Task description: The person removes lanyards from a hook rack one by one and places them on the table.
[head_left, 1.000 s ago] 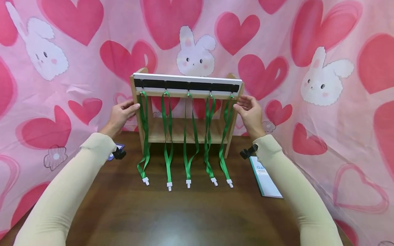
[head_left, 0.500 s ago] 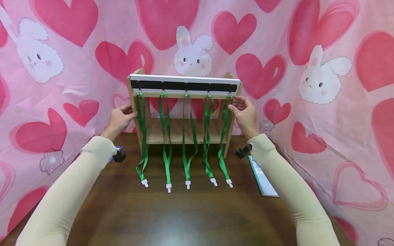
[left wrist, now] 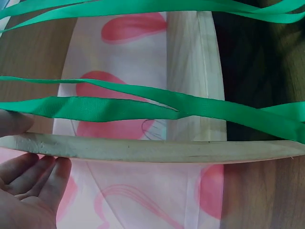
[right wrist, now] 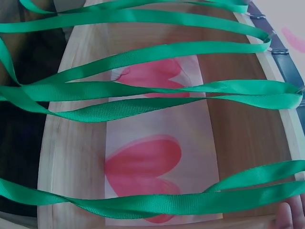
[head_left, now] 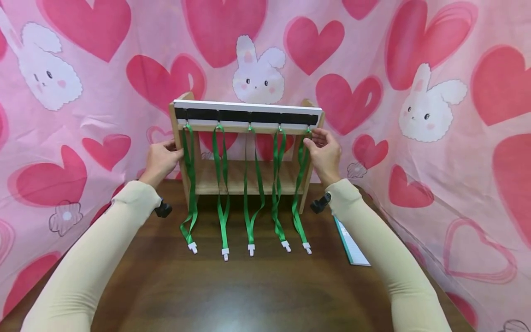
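Note:
A small wooden shelf [head_left: 232, 182] stands at the back of the table, with a white board bearing a black strip [head_left: 257, 116] along its top front. Several green lanyards [head_left: 224, 230] hang from hooks on that strip, and their white clips [head_left: 225, 253] lie over the table in front. My left hand [head_left: 161, 161] grips the left side panel [left wrist: 157, 149], thumb on one face and fingers on the other. At the right side panel [head_left: 309, 184] my right hand [head_left: 327, 157] holds the edge, thumb in front beside the outermost lanyard; only fingertips [right wrist: 285, 217] show in the right wrist view.
A white notebook with a teal edge [head_left: 350, 244] lies on the brown table [head_left: 232, 295], partly under the right forearm. Pink cloth with hearts and rabbits [head_left: 259, 76] rises behind the shelf and along both sides.
My right hand has moved inward on the right panel, and my left hand has slid a little down the left one. The scene has shifted slightly left; the blue item by my left wrist is now hidden.

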Tool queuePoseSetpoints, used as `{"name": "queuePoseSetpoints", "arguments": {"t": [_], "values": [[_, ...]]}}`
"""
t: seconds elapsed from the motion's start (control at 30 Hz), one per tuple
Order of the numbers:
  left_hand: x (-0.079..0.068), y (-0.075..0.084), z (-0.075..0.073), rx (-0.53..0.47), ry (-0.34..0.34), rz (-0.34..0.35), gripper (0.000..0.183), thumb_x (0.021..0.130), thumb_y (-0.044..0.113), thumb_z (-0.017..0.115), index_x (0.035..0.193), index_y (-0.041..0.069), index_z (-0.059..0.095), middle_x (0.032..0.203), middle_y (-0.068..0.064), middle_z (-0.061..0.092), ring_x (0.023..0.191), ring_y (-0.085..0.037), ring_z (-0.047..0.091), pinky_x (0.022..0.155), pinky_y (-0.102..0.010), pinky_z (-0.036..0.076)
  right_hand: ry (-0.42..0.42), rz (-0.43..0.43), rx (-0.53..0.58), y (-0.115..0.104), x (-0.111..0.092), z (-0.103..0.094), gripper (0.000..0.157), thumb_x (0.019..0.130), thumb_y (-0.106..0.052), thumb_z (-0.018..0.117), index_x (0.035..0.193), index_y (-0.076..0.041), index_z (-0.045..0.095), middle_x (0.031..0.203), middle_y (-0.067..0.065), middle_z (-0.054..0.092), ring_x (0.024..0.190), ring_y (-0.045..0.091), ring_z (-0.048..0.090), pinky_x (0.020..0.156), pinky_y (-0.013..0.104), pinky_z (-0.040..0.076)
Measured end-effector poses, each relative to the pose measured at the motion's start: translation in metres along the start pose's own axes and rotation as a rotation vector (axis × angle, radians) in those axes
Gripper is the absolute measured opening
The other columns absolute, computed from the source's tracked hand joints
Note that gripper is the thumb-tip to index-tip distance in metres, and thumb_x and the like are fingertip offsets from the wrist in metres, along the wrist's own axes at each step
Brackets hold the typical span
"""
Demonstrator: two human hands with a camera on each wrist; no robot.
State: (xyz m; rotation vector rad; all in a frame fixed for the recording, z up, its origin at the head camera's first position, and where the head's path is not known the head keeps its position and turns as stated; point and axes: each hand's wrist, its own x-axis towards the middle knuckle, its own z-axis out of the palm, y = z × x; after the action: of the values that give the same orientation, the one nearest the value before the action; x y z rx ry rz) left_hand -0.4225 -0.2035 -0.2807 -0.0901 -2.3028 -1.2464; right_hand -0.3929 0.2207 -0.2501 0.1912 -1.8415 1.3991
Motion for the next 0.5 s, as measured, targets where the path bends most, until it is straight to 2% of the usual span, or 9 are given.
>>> {"name": "queuePoseSetpoints", "arguments": {"t": [0.07, 0.13, 0.33, 0.5], "values": [[-0.001, 0.002, -0.001, 0.012, -0.012, 0.0, 0.049, 0.092, 0.032, 0.07, 0.132, 0.005, 0.067, 0.12, -0.022, 0.073, 0.106, -0.023, 0.068, 0.079, -0.017, 0.047, 0.022, -0.002, -0.012, -0.001, -0.001, 0.002, 0.035, 0.087, -0.014, 0.078, 0.12, -0.005, 0.07, 0.114, 0.016, 0.074, 0.091, 0.005, 0.065, 0.082, 0.015, 0.053], [-0.001, 0.004, -0.003, 0.023, -0.033, 0.003, 0.049, 0.092, 0.031, 0.069, 0.133, 0.004, 0.067, 0.12, -0.023, 0.072, 0.11, -0.029, 0.067, 0.081, -0.023, 0.049, 0.046, -0.005, -0.024, -0.002, -0.001, 0.004, 0.034, 0.087, -0.015, 0.079, 0.119, -0.005, 0.07, 0.112, 0.016, 0.074, 0.087, 0.003, 0.064, 0.079, 0.013, 0.051], [-0.001, 0.009, -0.007, 0.047, -0.072, 0.006, 0.048, 0.093, 0.028, 0.066, 0.135, 0.005, 0.064, 0.122, -0.024, 0.071, 0.119, -0.033, 0.064, 0.097, -0.044, 0.052, 0.095, -0.01, -0.024, -0.005, -0.002, 0.01, 0.034, 0.087, -0.018, 0.079, 0.117, -0.005, 0.07, 0.109, 0.015, 0.074, 0.085, 0.003, 0.062, 0.075, 0.013, 0.05], [-0.002, 0.009, -0.009, 0.061, -0.097, 0.0, 0.049, 0.094, 0.024, 0.065, 0.138, 0.003, 0.062, 0.125, -0.025, 0.069, 0.122, -0.034, 0.063, 0.104, -0.05, 0.05, 0.122, -0.017, -0.07, -0.002, -0.002, 0.015, 0.035, 0.087, -0.024, 0.08, 0.116, -0.006, 0.07, 0.107, 0.013, 0.074, 0.084, 0.005, 0.061, 0.074, 0.014, 0.049]]}}
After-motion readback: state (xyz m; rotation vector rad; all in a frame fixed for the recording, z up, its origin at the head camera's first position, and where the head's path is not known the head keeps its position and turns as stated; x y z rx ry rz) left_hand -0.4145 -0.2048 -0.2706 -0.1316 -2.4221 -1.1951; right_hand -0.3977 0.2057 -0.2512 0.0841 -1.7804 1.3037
